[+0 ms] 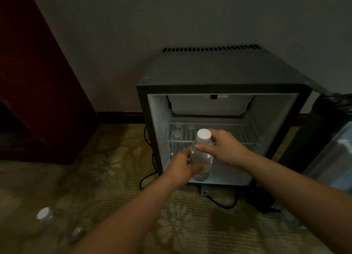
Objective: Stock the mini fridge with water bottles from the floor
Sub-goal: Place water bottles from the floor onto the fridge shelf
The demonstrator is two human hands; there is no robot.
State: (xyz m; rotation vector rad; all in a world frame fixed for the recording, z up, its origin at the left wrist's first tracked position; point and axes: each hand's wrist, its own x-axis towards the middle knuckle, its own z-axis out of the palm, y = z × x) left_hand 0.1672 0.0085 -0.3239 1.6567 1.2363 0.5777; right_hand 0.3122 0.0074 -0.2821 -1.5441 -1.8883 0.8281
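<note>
Carpeted floor (190, 225): at least two spare bottles (43, 213) sit at lower left, blurred. Mini fridge (219, 69): cavity open toward the person. Wire shelf (238, 133) spans the interior at mid-height; faint round caps at its back left, prob. bottles already stocked.

Left hand (181, 168): fingers curled round lower body of the water bottle (202, 156). Right hand (222, 149): fingers pinch the neck just below the white cap (203, 135). Bottle upright, held at the fridge opening, not yet set down.

Step in hand: loading one bottle. Next move, est.: carry it inward, seat it upright on a free spot, release both hands, then fetch the next from the floor.
</note>
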